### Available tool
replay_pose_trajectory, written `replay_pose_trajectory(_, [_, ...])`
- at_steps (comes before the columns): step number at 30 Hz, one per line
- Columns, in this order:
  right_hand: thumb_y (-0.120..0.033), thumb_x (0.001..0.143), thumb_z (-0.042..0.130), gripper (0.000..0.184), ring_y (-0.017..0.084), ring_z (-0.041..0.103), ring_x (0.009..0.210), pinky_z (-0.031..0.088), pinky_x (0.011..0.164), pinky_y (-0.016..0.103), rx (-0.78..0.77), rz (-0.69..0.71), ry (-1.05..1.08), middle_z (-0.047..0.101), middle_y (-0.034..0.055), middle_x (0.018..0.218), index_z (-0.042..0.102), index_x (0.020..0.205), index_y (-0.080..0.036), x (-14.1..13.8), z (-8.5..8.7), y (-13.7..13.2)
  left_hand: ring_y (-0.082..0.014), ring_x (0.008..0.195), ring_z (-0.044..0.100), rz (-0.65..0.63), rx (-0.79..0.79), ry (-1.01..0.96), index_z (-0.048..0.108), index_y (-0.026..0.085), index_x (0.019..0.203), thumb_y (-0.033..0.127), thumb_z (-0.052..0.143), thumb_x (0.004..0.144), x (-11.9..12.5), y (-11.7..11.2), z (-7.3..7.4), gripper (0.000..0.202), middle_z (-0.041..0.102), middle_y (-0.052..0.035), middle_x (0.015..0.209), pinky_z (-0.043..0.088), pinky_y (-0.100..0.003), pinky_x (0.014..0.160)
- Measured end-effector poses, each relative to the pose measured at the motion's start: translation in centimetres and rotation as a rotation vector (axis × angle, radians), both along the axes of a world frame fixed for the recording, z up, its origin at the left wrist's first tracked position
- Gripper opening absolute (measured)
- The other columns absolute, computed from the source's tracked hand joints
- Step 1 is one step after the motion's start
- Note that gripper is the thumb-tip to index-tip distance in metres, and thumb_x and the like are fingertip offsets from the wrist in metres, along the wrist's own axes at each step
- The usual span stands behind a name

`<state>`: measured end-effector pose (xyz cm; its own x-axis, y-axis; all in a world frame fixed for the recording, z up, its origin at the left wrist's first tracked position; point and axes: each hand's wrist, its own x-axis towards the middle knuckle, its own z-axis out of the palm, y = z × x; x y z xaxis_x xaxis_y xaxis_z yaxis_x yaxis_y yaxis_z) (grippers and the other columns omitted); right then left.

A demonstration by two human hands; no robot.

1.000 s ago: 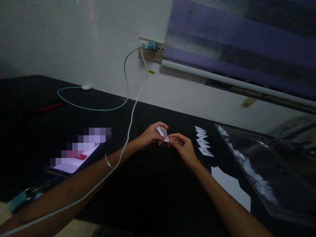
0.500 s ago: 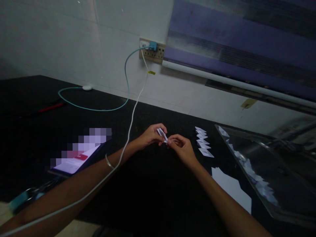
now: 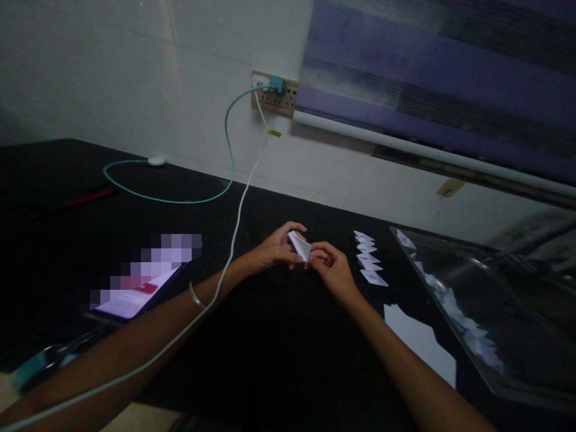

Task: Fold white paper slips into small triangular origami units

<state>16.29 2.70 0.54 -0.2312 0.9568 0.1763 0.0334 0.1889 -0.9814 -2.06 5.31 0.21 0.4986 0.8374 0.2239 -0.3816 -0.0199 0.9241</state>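
Note:
A small piece of folded white paper [image 3: 300, 246] is between my two hands above the dark countertop [image 3: 288, 348]. My left hand [image 3: 278, 247] grips its left side, with the thumb low along the edge and the index finger stretched out above. Fingertips of my right hand [image 3: 329, 261] pinch the lower right corner. To the right of my hands lies a row of folded paper pieces [image 3: 369, 262], several of them, overlapping in a line. Below that row, beside my right forearm, is a stack of white paper sheets [image 3: 420, 342].
At right, more folded papers line the rim of a metal sink [image 3: 508, 306]. A phone [image 3: 139, 294] with a lit screen and keys [image 3: 54, 354] lie at left. A white cable [image 3: 236, 231] runs from the wall socket [image 3: 274, 99] across my left forearm.
The folded paper has turned and opened out, so a broader face shows between my hands. My left index finger has stretched further out. The view has shifted slightly.

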Motion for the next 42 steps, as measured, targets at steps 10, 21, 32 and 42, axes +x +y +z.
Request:
replay_pose_trajectory(10, [-0.019, 0.072, 0.064, 0.015, 0.016, 0.063, 0.062, 0.048, 0.061, 0.027, 0.063, -0.036, -0.078, 0.064, -0.0023, 0.065, 0.06, 0.087, -0.02, -0.2, -0.2, -0.2, -0.0109, 0.073, 0.062, 0.101, 0.102, 0.189, 0.055, 0.014, 0.095, 0.016, 0.083, 0.059, 0.2, -0.2, 0.3, 0.045, 0.062, -0.0001, 0.085, 0.048, -0.023, 0.065])
replay_pose_trajectory(21, [-0.03, 0.078, 0.069, 0.023, 0.017, 0.066, 0.068, 0.052, 0.068, 0.03, 0.018, -0.011, 0.013, 0.067, -0.001, 0.072, 0.054, 0.093, -0.023, 0.0, -0.3, -0.2, -0.0082, 0.054, 0.055, 0.229, 0.032, 0.221, 0.054, 0.014, 0.082, 0.022, 0.085, 0.055, 0.3, -0.5, 1.4, 0.042, 0.062, 0.0028, 0.067, 0.04, -0.017, 0.045])
replay_pose_trajectory(32, [-0.027, 0.08, 0.066, 0.007, 0.022, 0.062, 0.098, 0.054, 0.077, 0.033, 0.306, -0.151, -0.153, 0.065, 0.0072, 0.098, 0.069, 0.081, -0.022, -0.2, 0.9, -1.0, -0.005, 0.047, 0.049, 0.374, 0.057, 0.264, 0.057, 0.013, 0.073, 0.017, 0.082, 0.056, 0.0, -0.7, 2.2, 0.031, 0.059, 0.0043, 0.059, 0.035, -0.015, 0.042])
replay_pose_trajectory(42, [-0.029, 0.081, 0.068, 0.01, 0.02, 0.062, 0.087, 0.053, 0.073, 0.033, 0.319, -0.147, -0.145, 0.064, 0.0059, 0.097, 0.072, 0.089, -0.024, -0.2, 0.4, -0.8, -0.0095, 0.067, 0.062, 0.23, 0.172, 0.184, 0.059, 0.013, 0.079, 0.024, 0.081, 0.065, 0.2, -0.3, 0.9, 0.029, 0.066, -0.0024, 0.084, 0.05, -0.023, 0.065])
